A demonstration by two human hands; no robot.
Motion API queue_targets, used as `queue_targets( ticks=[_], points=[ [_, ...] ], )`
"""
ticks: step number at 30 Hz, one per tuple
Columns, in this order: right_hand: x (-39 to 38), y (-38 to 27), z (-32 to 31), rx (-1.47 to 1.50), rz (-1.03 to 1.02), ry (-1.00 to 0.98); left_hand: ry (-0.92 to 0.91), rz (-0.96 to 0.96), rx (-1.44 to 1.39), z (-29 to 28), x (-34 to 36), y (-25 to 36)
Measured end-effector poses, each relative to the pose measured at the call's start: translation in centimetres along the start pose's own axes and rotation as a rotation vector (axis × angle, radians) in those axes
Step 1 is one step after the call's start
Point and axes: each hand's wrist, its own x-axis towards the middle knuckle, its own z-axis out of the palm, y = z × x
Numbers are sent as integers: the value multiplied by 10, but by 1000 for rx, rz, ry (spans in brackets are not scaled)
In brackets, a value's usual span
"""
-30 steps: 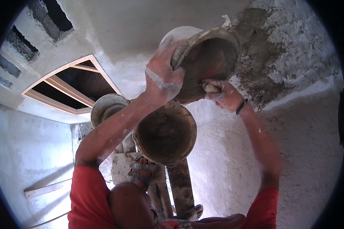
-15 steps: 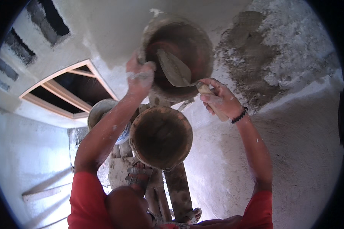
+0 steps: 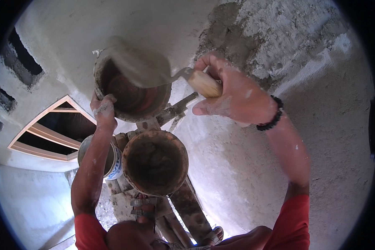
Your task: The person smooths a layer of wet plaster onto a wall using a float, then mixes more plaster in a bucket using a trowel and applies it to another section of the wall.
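My left hand (image 3: 105,112) is closed on the near left rim of a mud-stained bucket (image 3: 131,98), which is tilted so its reddish, smeared inside shows. My right hand (image 3: 241,93) grips the wooden handle of a trowel (image 3: 143,68). The trowel's pointed blade is smeared by motion and passes in front of the bucket's opening and far rim; whether mortar lies on it I cannot tell. Below that bucket stands a second round bucket (image 3: 184,163), its rim crusted and grey-brown mortar (image 3: 154,164) inside.
A white and blue bucket (image 3: 116,164) stands beside my left forearm. Worn planks (image 3: 191,210) lie underfoot. Ahead, the wall carries a dark wet mortar patch (image 3: 225,35) beside rough pale plaster (image 3: 279,33). A wooden window frame (image 3: 18,137) and dark wall slots are at left.
My right hand has lifted the trowel up out of the tilted bucket and turned it. The view has swung, so the buckets and wall appear farther left; my left hand keeps its hold.
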Motion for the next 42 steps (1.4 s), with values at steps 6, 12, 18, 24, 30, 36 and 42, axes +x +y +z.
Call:
queue_targets(
  ticks=[6,12,18,24,30,36,42],
  points=[
    [3,7,-17,587,243,-204,-34,-11,-21,-4,-4,2],
    [-7,158,-111,-257,416,634,-79,25,100,6,-7,-5],
    [-13,93,-70,-1,482,568,-9,-29,13,1,-18,10],
    [-70,99,9,458,595,110,-74,79,126,15,-25,5],
    [-47,73,30,-308,149,-77,-145,319,391,15,-34,19],
    [-11,45,34,-1020,29,-95,-168,463,447,32,-42,27],
    [-19,106,79,-544,-115,-162,-121,689,575,41,-40,24]
  ],
)
